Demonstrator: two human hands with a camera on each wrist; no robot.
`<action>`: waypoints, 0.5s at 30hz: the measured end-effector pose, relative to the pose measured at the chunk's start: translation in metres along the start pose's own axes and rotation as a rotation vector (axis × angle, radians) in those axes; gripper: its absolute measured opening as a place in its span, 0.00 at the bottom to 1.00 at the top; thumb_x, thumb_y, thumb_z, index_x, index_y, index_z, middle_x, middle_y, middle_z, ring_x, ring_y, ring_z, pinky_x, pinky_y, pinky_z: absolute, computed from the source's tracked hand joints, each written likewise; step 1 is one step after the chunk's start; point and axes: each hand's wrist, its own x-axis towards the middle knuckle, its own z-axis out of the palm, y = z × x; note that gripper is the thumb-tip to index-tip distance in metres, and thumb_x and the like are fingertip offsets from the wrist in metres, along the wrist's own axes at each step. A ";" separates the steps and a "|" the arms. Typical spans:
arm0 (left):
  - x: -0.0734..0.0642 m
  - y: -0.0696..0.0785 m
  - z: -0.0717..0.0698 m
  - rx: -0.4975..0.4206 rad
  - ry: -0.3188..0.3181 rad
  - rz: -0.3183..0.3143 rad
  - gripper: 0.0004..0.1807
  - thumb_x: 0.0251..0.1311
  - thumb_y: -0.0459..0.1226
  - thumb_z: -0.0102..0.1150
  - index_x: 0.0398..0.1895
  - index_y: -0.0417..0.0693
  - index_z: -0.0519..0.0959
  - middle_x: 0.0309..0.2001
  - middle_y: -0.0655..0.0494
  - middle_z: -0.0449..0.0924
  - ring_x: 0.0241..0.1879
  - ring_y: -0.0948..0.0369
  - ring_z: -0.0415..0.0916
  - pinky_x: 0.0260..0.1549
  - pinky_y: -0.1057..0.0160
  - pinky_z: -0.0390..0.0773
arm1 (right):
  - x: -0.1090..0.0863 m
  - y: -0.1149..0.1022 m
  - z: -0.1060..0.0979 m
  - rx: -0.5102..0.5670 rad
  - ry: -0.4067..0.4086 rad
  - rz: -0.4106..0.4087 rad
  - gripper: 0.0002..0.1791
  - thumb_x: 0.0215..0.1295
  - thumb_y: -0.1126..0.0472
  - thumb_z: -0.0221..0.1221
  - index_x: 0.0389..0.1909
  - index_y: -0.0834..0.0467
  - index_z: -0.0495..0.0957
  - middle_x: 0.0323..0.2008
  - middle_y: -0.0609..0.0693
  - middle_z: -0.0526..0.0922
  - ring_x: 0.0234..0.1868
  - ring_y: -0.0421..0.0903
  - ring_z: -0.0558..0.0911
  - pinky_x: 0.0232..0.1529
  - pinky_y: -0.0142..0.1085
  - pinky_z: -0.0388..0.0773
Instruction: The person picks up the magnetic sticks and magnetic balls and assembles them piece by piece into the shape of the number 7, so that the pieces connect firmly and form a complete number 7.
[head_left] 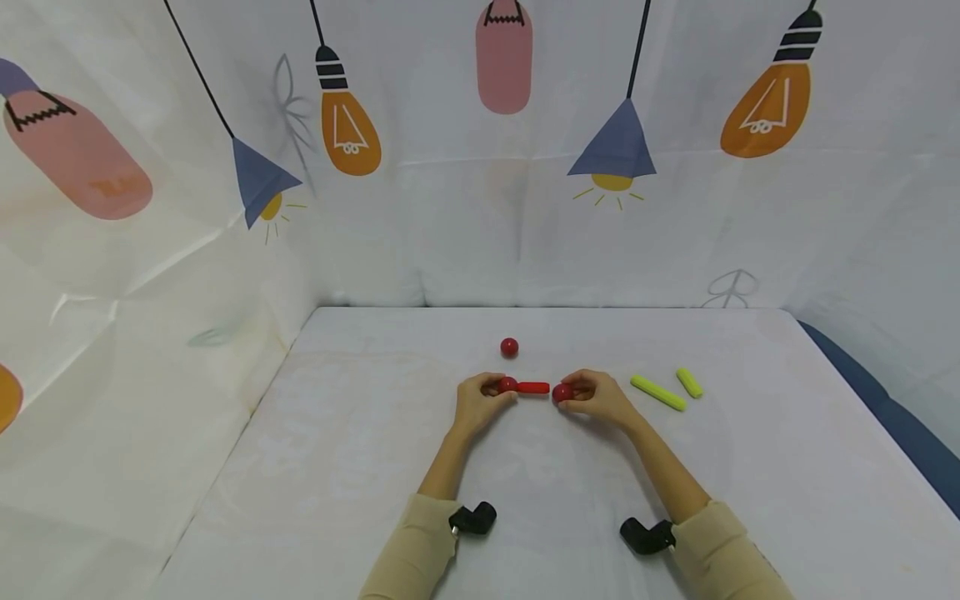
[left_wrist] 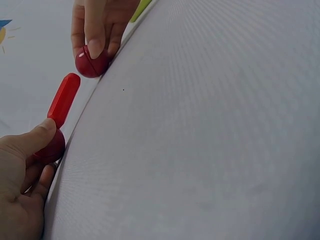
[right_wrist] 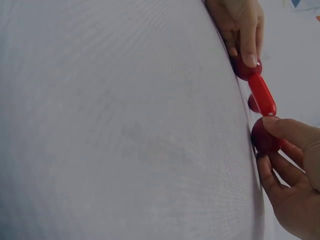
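My left hand (head_left: 474, 405) pinches a dark red ball (head_left: 507, 384) between thumb and fingers, low over the white table. A short bright red rod (head_left: 534, 387) juts from that ball toward the right. My right hand (head_left: 602, 400) grips a second dark red ball (head_left: 562, 392), thumb against its near side. In the left wrist view, a seam line crosses this second ball (left_wrist: 92, 62), and a gap separates it from the rod's free end (left_wrist: 64, 100). Beyond the hands a third red ball (head_left: 509, 347) lies on the table.
Right of my right hand lie a long yellow-green rod (head_left: 658, 392) and a shorter one (head_left: 689, 382). The white table (head_left: 360, 467) reaches back to a hanging cloth (head_left: 450, 225) printed with lamps and bulbs. Dark blue material (head_left: 885, 408) shows past the table's right edge.
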 end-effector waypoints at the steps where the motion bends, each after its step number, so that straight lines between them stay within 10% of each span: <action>1: 0.000 0.000 0.000 0.000 0.000 0.001 0.19 0.46 0.33 0.71 0.43 0.35 0.81 0.35 0.44 0.83 0.32 0.58 0.78 0.33 0.71 0.77 | -0.001 -0.005 0.000 0.001 -0.001 -0.001 0.20 0.55 0.69 0.65 0.47 0.73 0.74 0.43 0.66 0.80 0.43 0.58 0.80 0.46 0.46 0.79; 15: 0.000 -0.001 0.000 0.025 0.002 0.020 0.19 0.47 0.34 0.71 0.43 0.35 0.81 0.34 0.45 0.83 0.31 0.59 0.78 0.34 0.69 0.78 | 0.009 0.018 0.006 0.007 0.008 0.020 0.22 0.53 0.62 0.68 0.48 0.68 0.76 0.43 0.61 0.81 0.42 0.52 0.80 0.45 0.41 0.79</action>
